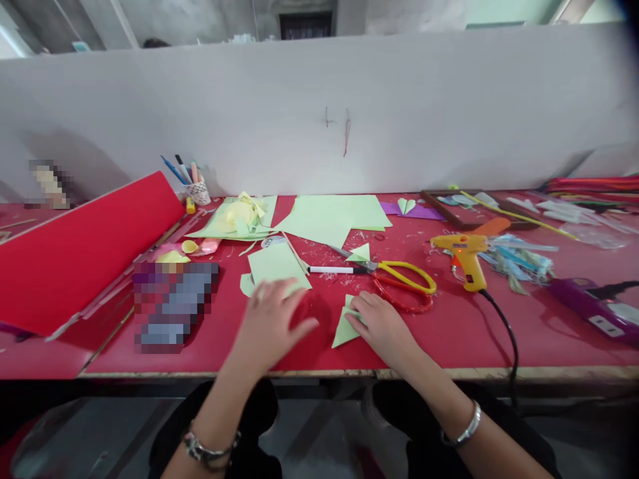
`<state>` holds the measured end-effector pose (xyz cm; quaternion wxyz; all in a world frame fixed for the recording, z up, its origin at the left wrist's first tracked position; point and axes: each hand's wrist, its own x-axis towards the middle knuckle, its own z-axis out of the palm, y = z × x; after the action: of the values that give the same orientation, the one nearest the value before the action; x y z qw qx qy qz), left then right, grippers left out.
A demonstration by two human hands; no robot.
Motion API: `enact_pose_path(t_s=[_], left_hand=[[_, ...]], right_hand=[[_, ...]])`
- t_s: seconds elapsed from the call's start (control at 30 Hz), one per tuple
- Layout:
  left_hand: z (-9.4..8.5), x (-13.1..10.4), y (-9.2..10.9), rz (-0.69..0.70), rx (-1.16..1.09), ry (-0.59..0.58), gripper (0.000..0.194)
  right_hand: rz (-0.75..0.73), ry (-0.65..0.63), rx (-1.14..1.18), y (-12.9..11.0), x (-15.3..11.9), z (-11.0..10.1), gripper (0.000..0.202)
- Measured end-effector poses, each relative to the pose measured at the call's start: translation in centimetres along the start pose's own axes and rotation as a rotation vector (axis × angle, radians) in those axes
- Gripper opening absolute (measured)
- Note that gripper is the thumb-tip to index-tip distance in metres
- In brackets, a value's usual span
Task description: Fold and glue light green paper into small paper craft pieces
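My left hand [267,322] has its fingers spread at the near edge of a light green paper piece [273,263], covering part of it; whether it touches is unclear. My right hand [382,326] is closed over a folded green paper triangle [341,334] lying on the red tabletop, its fingers curled on the upper right part and hiding it. Just beyond lie scissors [410,274] with one yellow and one red handle. A white marker [330,270] with a black cap rests by their blades. One small green triangle [361,253] sits across the blades.
A yellow glue gun [468,256] lies at the right, its cord running over the table's front edge. A purple power strip [594,309] is farther right. Large green sheets [334,216] lie at the back, a pen cup [198,193] behind left. A red board [100,246] leans at left.
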<state>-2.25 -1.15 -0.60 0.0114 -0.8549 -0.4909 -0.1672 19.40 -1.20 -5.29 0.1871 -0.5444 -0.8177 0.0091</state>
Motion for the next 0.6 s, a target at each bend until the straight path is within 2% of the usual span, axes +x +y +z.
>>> enact_pose_path(t_s=[0.1,0.13,0.2,0.27,0.33,0.4,0.47,0.53,0.6], left_hand=[[-2.3,-0.9,-4.6,-0.306,0.238,0.302,0.030],[-2.8,-1.3,-6.2,-0.390,0.278,0.366,0.030],[-3.2,-1.9,-9.1,-0.493,0.315,0.403,0.030],[-3.0,-2.3,-11.1,-0.554,0.296,0.295,0.028],[-2.6,-2.4,-12.0,-0.600,0.292,0.158,0.030],[-2.5,-2.2,-11.7,-0.589,0.329,0.153,0.032],[-2.4,-1.8,-10.3,-0.540,0.376,0.273,0.032],[-2.2,-1.2,-8.0,-0.458,0.353,0.378,0.028],[-1.4,-0.4,-5.2,-0.281,0.204,0.340,0.022]], right_hand=[[-0.012,0.030,0.005,0.1,0.0,0.2,0.014],[-0.011,0.033,0.001,0.1,0.0,0.3,0.014],[-0.008,0.031,-0.011,0.1,0.0,0.3,0.014],[-0.001,0.026,-0.019,0.1,0.0,0.4,0.012],[0.007,0.021,-0.014,0.0,0.0,0.3,0.011],[0.007,0.024,-0.001,0.0,0.0,0.3,0.012],[0.002,0.033,0.006,0.0,0.0,0.2,0.013],[0.001,0.036,0.003,-0.1,0.0,0.1,0.012],[0.006,0.031,-0.005,-0.2,0.0,0.1,0.012]])
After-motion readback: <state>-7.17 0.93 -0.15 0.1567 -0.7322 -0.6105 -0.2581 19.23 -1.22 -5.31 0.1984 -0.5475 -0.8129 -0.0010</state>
